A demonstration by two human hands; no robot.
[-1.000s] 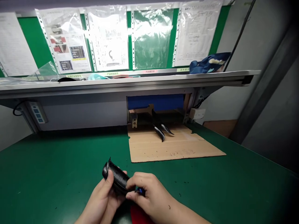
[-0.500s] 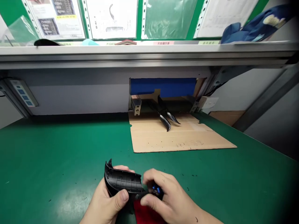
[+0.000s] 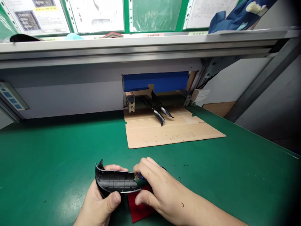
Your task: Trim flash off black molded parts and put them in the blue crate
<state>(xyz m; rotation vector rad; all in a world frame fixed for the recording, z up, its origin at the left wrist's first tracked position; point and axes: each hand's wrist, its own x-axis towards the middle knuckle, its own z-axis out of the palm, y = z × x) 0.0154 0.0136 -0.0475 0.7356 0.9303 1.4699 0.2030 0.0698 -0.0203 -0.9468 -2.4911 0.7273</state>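
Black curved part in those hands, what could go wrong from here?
The left hand grips the black curved part by thumb and fingers only; it might slip onto the green table. The right hand presses a small blue item at the part's end; a slip could scratch the part or nick a finger. Dark specks on the table might mark it.
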